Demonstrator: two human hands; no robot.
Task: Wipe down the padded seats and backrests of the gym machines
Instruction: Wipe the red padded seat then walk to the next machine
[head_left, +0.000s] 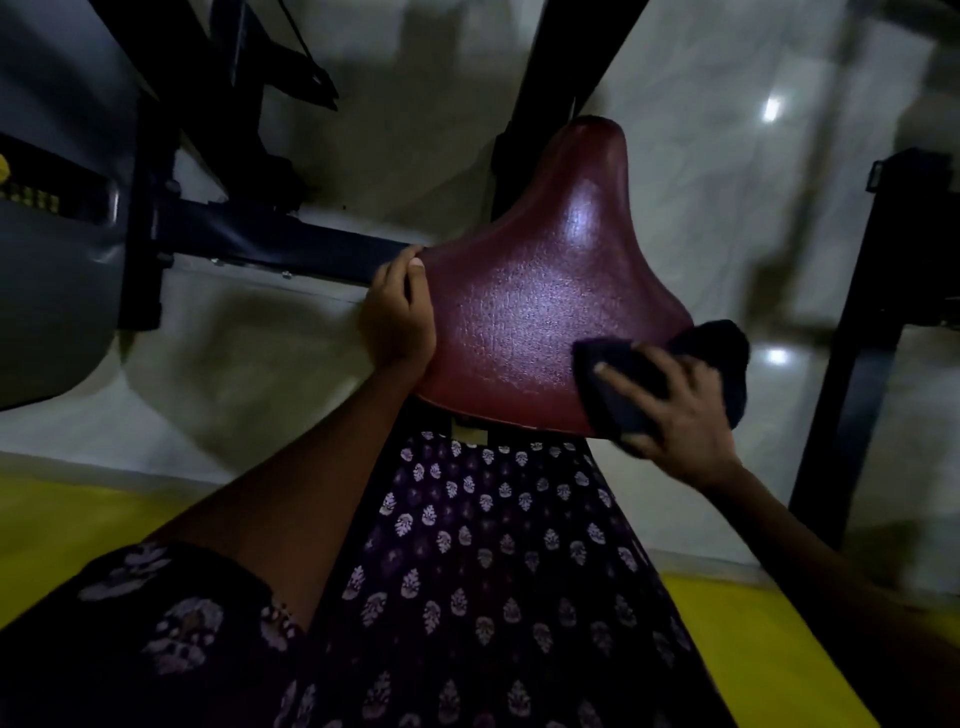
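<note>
The red padded seat (540, 291) sits at the centre of the view, its narrow nose pointing to 12 o'clock and its broad back edge nearest the person. The left hand (400, 312) grips the seat's rim at 9 o'clock, thumb on top and fingers curled under, to steady it. The right hand (670, 410) presses a dark cloth (660, 374) flat against the rear corner at 4 o'clock, fingers spread over the cloth rather than bunched around it.

To do this step well, I would keep the steadying grip firm and sweep the cloth in overlapping passes from the wide back up to the nose, then run it around the piped edge, where grime likely collects.

The cover looks like grained vinyl, glossy where light strikes the hump, smooth enough to wipe easily. The cloth appears thick and soft, possibly towelling, though dim light and blur make that uncertain. A dark metal frame (291, 244) runs off toward 9 o'clock over a pale shiny floor (727, 156).
</note>
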